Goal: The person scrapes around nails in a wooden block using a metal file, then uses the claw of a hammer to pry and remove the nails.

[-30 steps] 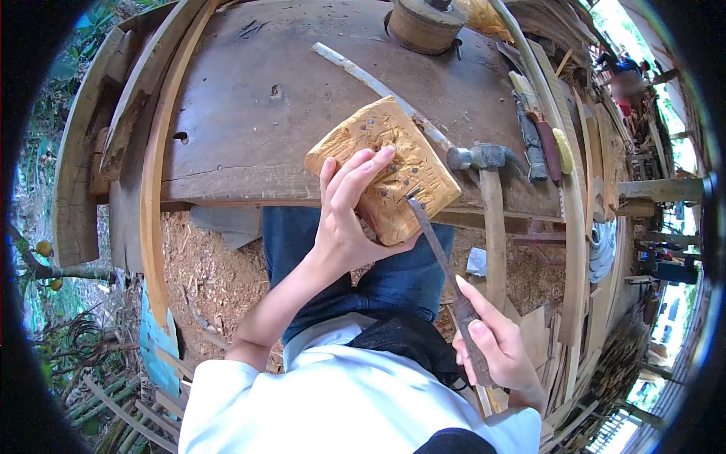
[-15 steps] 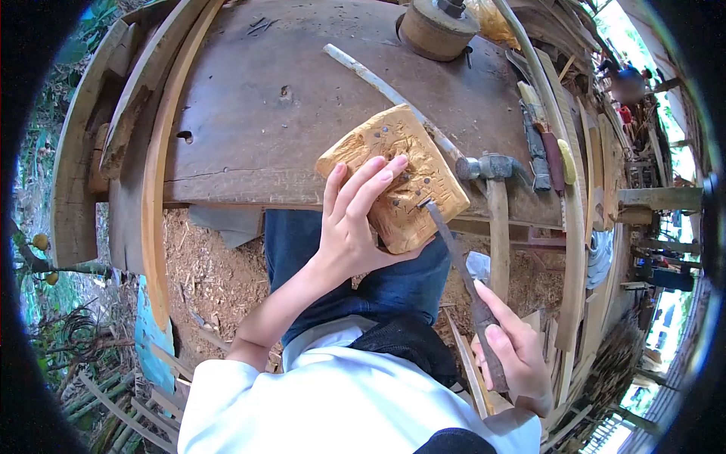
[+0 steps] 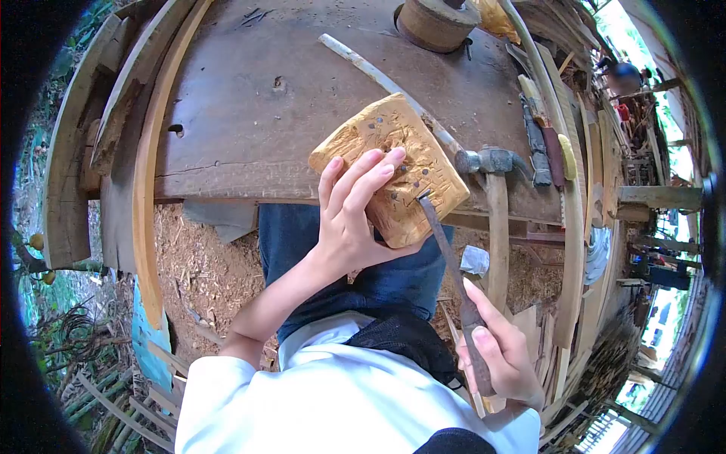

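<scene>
A yellowish wooden block with a rough carved top and several dark round spots is tilted at the front edge of the workbench. My left hand grips it, fingers spread over the top face and thumb along the lower edge. My right hand is closed round the handle of a chisel, index finger stretched along it. The chisel's tip touches the block's top near its right corner. Just right of the block, a claw hammer lies with its head on the bench and its handle pointing toward me.
The brown workbench carries a pale stick behind the block and a round wooden piece at the back. Brushes and tools lie at right. Long curved planks stand at left. Wood shavings cover the ground.
The chisel and my right hand have shifted slightly left, the tip still at nearly the same spot on the block. My left hand keeps its hold. The whole view has moved a little.
</scene>
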Demonstrator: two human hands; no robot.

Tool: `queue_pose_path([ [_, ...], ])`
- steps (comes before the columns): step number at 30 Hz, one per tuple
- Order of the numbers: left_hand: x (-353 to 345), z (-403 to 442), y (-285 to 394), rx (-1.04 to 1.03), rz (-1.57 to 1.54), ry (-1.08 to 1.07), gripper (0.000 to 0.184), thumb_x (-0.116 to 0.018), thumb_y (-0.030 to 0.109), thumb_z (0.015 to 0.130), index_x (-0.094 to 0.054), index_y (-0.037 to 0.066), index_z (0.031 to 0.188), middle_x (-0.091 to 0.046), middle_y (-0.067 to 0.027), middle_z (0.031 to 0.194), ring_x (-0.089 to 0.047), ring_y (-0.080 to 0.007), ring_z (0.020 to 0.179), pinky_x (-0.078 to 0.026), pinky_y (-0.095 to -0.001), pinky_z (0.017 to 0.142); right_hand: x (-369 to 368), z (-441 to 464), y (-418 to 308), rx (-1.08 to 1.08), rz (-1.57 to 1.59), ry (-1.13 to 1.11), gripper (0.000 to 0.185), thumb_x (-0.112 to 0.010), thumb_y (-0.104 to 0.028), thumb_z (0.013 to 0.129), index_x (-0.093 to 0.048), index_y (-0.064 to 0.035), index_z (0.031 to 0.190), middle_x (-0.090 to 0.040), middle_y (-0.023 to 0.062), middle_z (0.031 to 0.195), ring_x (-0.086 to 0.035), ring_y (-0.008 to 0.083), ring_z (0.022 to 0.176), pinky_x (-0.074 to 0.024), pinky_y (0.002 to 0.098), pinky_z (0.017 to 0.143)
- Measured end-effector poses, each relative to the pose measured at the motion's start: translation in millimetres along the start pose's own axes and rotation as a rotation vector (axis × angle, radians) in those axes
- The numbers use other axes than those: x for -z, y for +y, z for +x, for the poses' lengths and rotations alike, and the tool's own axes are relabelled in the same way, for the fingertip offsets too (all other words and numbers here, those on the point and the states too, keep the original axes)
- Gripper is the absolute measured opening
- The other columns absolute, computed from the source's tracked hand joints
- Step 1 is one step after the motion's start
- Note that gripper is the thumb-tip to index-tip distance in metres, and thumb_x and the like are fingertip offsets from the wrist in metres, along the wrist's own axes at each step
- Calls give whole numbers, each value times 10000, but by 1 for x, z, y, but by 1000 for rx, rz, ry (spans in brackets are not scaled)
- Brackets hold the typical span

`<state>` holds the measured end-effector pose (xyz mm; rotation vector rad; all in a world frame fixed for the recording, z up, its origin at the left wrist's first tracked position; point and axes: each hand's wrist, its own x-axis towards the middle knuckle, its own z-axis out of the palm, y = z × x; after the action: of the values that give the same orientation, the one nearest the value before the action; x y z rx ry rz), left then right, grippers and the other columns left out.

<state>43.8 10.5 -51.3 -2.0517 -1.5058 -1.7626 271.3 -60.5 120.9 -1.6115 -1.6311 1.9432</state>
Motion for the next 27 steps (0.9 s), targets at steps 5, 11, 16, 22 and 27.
queue_pose_path([
  [5,-2,0,0,-17,1,0,1011,-927,337,587,-339,97,1374,-581,-110,1403,-489,-278,1324,-195,-466,1179,-11,4,14,29,161,38,546,-388,-127,1061,-246,-99,1587,-591,33,728,-548,74,521,-490,237,496],
  [11,2,4,4,-24,30,6,937,-921,315,621,-391,81,1358,-564,-103,1415,-489,-280,1329,-227,-454,1173,-10,6,18,61,183,27,547,-412,-162,1069,-248,-128,1590,-579,24,719,-538,66,500,-485,231,473],
  [16,16,8,5,-39,86,-116,931,-920,357,613,-416,87,1348,-558,-106,1418,-479,-286,1332,-250,-459,1152,1,11,18,154,8,10,542,-413,-170,1075,-248,-147,1591,-518,-1,692,-512,60,483,-486,229,458],
  [22,10,4,3,-44,86,-54,1025,-924,430,616,-358,77,1394,-533,-92,1436,-457,-270,1350,-236,-456,1151,17,19,-6,12,-162,20,425,-461,-219,1068,-385,-69,1459,-538,42,665,-548,100,469,-482,271,446],
  [27,22,9,1,-5,51,-154,1121,-917,500,608,-302,74,1443,-496,-119,1458,-398,-306,1387,-155,-510,1193,32,34,-19,211,-575,76,259,-509,-214,1038,-478,-19,1205,-596,151,670,-621,342,548,-486,420,540],
])
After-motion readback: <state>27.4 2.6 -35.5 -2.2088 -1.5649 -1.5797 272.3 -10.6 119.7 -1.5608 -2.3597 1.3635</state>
